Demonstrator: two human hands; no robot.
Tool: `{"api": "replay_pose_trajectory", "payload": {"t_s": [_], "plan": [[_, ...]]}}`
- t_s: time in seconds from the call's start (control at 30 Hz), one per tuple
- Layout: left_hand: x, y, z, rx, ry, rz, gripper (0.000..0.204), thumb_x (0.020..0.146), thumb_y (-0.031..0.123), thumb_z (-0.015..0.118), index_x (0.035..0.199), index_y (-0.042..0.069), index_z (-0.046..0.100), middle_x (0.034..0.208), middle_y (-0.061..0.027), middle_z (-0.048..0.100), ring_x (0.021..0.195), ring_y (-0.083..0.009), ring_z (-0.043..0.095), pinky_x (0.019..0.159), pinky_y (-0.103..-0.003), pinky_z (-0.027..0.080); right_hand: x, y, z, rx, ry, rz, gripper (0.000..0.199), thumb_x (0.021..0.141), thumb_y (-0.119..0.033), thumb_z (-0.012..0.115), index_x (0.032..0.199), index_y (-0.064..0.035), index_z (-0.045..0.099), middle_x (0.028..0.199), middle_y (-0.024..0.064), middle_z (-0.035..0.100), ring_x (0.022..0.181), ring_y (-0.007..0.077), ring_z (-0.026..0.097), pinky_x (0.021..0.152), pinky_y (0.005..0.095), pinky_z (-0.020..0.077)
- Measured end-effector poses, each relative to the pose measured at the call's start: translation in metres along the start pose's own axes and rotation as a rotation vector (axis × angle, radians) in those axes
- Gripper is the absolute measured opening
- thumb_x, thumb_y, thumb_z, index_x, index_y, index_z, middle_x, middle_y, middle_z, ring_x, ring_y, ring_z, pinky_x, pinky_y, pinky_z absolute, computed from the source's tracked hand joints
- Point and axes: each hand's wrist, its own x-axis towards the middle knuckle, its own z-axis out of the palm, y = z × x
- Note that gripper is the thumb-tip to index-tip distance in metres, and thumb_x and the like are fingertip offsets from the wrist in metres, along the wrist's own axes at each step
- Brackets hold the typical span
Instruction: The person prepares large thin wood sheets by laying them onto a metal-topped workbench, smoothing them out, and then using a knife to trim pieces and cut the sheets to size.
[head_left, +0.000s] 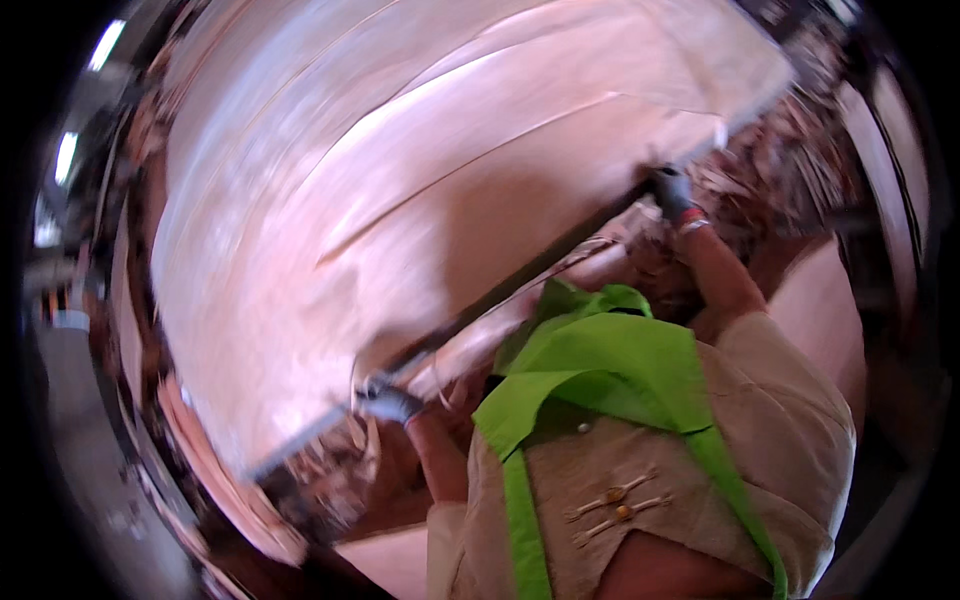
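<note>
A broad sheet (400,230) is seen spread from ten round to one o'clock, its near edge slanted from seven up to two o'clock, just beyond the apron. Its face is tinted pale pink and tan, washed almost white in places, and it is crossed by long, thin, slanting lines that could be splits or folds. A soft, dark shadow is cast on it near the middle. The near edge is shown as a grey to dark band, blurred.

That edge is grasped at two places: at between seven and eight o'clock by the left hand (388,400), and at two o'clock by the right hand (675,190), both covered by grey gloves. The fingertips are blurred at both.

At nine o'clock a white thing (70,320), perhaps a tub, can be made out; whether anything is held in it cannot be told.

Torn brown scraps (775,165) are heaped beyond the edge at two o'clock, and more are seen under it at seven. Pale strips (225,480) are bundled at eight o'clock. At four o'clock a bright green apron (620,350) is worn over a tan top (570,500). Lit lamps (66,157) are seen toward ten o'clock.
</note>
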Motion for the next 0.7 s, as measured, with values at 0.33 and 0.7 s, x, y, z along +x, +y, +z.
{"api": "replay_pose_trajectory", "payload": {"t_s": [0.33,0.7], "plan": [[-0.031,0.007,0.032,1.01,-0.536,0.914,0.073,0.078,0.032,0.062,0.137,0.0,0.034,0.143,-0.0185,0.034,0.131,-0.0346,0.031,0.108,-0.048,0.021,0.03,0.004,-0.011,-0.365,-0.046,-0.15,0.014,0.086,-0.022,0.052,0.086,-0.0109,0.06,0.077,0.0092,0.055,0.066,0.021,0.054,0.057,0.0331,0.042],[-0.042,0.04,0.051,1.185,-0.515,0.976,0.063,0.088,0.046,0.045,0.138,0.009,0.036,0.142,-0.0161,0.036,0.127,-0.0344,0.038,0.101,-0.048,0.032,0.001,-0.027,-0.018,0.461,0.295,0.205,0.037,0.078,-0.033,0.064,0.092,0.0012,0.067,0.071,0.0126,0.066,0.065,0.0225,0.063,0.062,0.0345,0.0488]]}}
